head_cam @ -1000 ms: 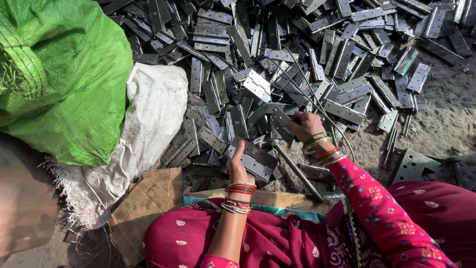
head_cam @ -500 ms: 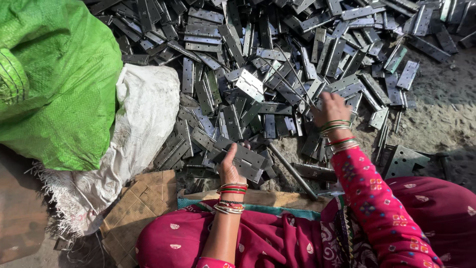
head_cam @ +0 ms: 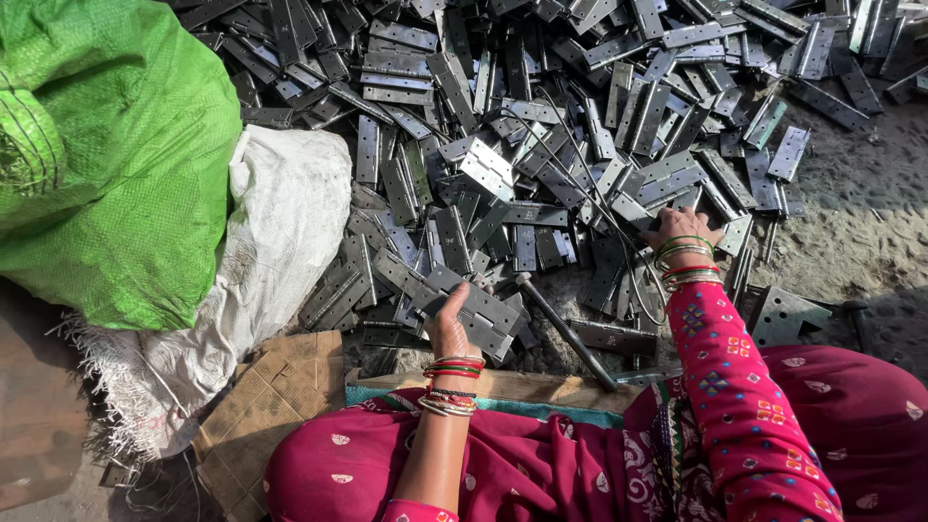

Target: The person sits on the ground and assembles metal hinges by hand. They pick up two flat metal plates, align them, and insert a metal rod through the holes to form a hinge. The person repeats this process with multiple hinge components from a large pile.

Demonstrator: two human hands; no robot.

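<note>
A flat grey metal hinge (head_cam: 480, 314) lies at the near edge of a big pile of hinges (head_cam: 541, 145) on the ground. The left hand (head_cam: 450, 329) rests on it with curled fingers. The right hand (head_cam: 677, 224) reaches into the pile; its grip is hidden. A green sack (head_cam: 106, 164) and white sack (head_cam: 280, 222) sit left.

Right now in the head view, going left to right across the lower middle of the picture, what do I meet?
Green woven sack → white woven sack → left hand on a grey metal hinge plate → dark metal rod → right hand reaching into the pile of hinge plates → bare sandy ground.
</note>
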